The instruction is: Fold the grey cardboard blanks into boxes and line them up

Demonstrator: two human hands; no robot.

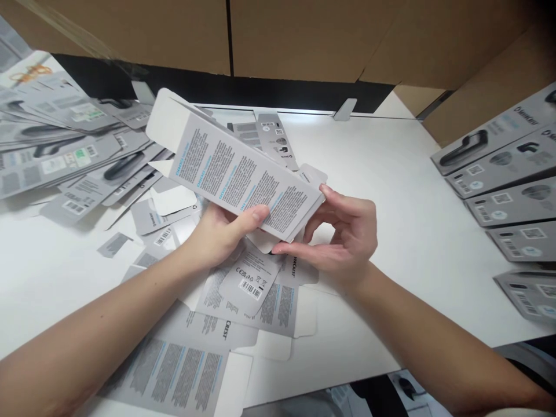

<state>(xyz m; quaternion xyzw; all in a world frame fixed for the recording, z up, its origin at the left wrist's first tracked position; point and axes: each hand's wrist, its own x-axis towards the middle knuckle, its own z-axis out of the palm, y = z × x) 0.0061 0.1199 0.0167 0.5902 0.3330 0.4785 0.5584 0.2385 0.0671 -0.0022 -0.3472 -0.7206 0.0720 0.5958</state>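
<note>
A grey printed carton [243,174] is held tilted above the table, its left end open with white flaps sticking out. My left hand [228,229] grips it from below, the thumb lying on the text panel and the other fingers hidden behind. At the carton's right end, my right hand [343,231] pinches the end edges between thumb and fingers. Under both hands lie several flat, unfolded cartons [249,284] in a loose overlapping heap, with barcodes and text facing up.
A large pile of flattened cartons [78,139] covers the table's left side. Several erected cartons [512,191] stand in a row at the right edge. Brown cardboard panels [295,40] rise behind the white table [391,174]. An orange band [30,73] lies at upper left.
</note>
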